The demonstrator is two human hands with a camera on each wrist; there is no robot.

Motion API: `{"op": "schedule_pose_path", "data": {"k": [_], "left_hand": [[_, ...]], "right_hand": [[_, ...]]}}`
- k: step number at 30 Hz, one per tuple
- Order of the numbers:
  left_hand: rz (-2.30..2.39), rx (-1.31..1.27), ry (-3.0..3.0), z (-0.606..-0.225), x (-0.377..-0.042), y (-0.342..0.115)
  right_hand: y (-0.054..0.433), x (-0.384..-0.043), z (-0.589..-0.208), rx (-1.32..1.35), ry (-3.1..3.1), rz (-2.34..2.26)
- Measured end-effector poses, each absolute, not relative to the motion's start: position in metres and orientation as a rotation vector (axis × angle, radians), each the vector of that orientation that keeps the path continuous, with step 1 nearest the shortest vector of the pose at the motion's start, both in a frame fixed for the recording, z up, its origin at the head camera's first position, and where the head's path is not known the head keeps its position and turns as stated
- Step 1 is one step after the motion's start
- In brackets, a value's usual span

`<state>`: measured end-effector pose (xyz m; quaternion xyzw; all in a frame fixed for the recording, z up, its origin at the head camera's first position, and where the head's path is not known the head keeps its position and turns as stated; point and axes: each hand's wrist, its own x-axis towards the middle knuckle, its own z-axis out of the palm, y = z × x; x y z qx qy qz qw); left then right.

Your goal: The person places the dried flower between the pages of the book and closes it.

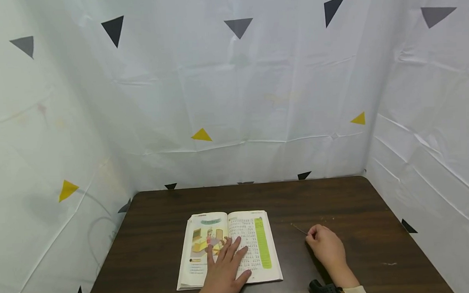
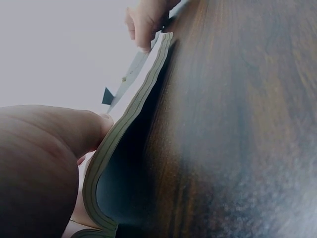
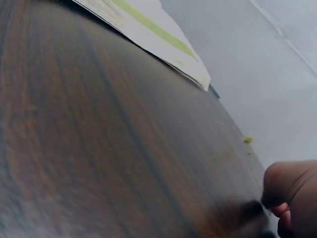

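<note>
An open book (image 1: pixel 214 218) lies on the table, with coloured pictures on its left page and text with a green strip (image 1: pixel 263 245) on its right page. My left hand (image 1: pixel 226 269) rests on it with fingers spread across the middle fold and both pages. In the left wrist view the thumb (image 2: pixel 94 130) lies at the book's edge. To the right of the book, my right hand (image 1: pixel 328 246) pinches a thin dried flower stem (image 1: pixel 299 229) between thumb and fingertips. The stem's small yellowish head (image 3: pixel 247 140) points away toward the book's side.
The dark wooden table (image 1: pixel 323 199) carries a few tiny crumbs (image 1: pixel 324 220) beyond the right hand. White sheeting (image 1: pixel 240 98) with dark and yellow triangles hangs behind and at both sides. A black device (image 1: pixel 323 290) sits on the right wrist.
</note>
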<state>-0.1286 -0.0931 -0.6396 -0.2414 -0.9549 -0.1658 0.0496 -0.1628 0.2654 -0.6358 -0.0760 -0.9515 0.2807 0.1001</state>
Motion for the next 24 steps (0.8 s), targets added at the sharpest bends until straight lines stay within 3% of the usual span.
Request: {"op": "schedule_pose_path", "data": {"k": [14, 24], "left_hand": [[-0.509, -0.738, -2.915, -0.6386, -0.1279, -0.0926], [-0.517, -0.754, -2.889, -0.6369, -0.1261, -0.0933]], "right_hand": [[0.2689, -0.1628, -0.6368, -0.373, -2.565, 1.091], [0.2727, -0.1654, -0.6400, -0.372, -2.235, 1.541]]}}
